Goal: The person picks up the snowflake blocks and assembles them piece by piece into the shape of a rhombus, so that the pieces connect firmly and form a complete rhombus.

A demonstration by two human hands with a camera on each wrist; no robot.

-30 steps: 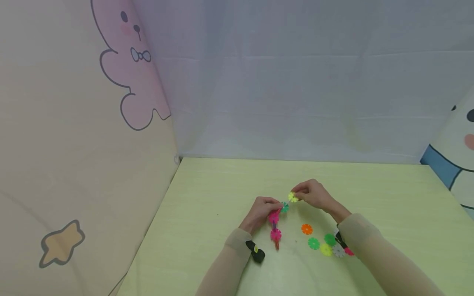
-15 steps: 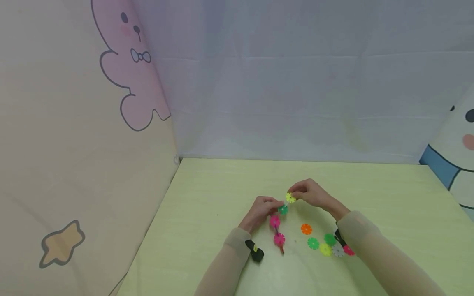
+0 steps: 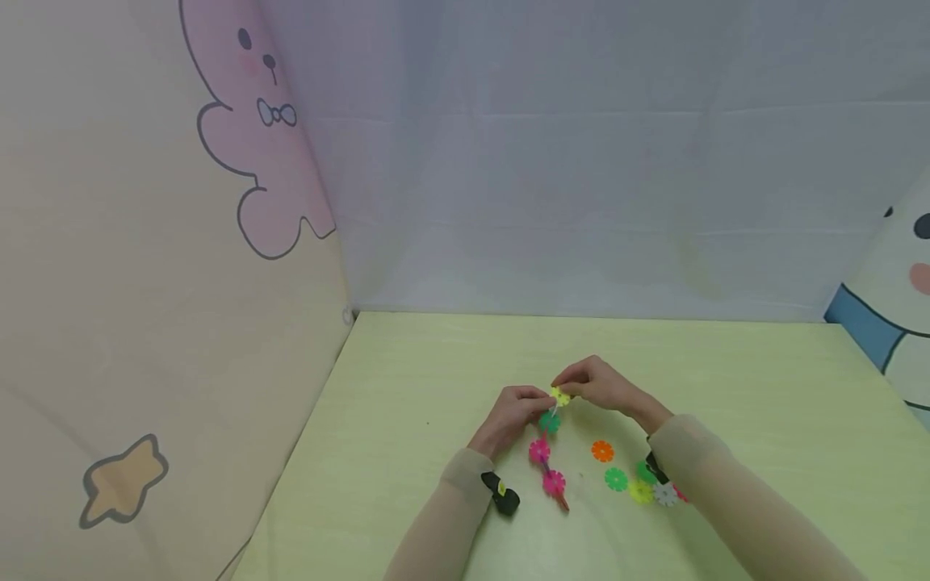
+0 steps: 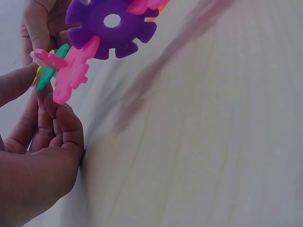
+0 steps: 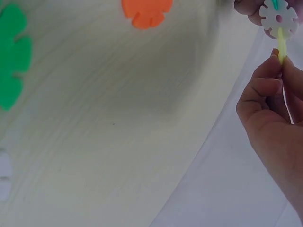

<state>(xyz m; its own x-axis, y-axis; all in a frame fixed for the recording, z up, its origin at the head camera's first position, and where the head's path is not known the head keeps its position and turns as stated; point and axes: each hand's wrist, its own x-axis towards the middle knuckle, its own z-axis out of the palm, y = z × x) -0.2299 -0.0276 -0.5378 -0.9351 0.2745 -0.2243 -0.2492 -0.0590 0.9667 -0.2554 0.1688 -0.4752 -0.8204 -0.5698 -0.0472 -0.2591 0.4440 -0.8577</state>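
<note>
Notched plastic snowflake discs are linked into a chain that hangs below my left hand (image 3: 512,415). Its thumb and fingers pinch the upper end, at the white disc (image 5: 270,21). Under that follow a green disc (image 3: 550,423), a pink disc (image 3: 539,450), a purple disc (image 4: 94,28) and another pink disc (image 3: 555,483), with an orange-red one at the bottom. My right hand (image 3: 603,386) pinches a yellow disc (image 5: 282,42) edge-on between thumb and fingertips. The yellow disc's edge meets the white disc's rim in the right wrist view.
On the pale table (image 3: 407,363), right of the chain, lie loose discs: orange (image 3: 602,451), light green (image 3: 616,479), yellow (image 3: 641,491), white (image 3: 664,495) and dark green (image 3: 646,472). My right forearm partly covers a pink one. A white curtain (image 3: 581,202) hangs behind.
My right hand has come left and slightly down with the yellow disc, close to the left fingers. The chain's lower end has swung down and to the right; my left hand has barely moved.
</note>
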